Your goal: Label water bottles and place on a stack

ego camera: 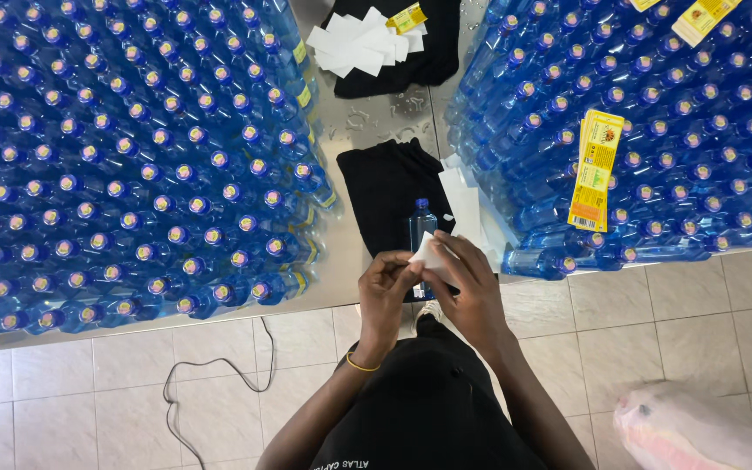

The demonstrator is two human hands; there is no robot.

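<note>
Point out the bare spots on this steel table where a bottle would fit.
One free patch: wet bare steel between the far black cloth with white slips and the near black cloth. Massed blue plastic bottles at left and right crowd both sides. Both hands, left and right, work a white slip over the near edge.

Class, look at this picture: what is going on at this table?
A person stands at a metal table and holds a small white paper piece with both hands, the left hand and the right hand, above a single blue bottle on a black cloth. Dense rows of blue bottles fill both sides. Yellow labels lie atop the right group.
</note>
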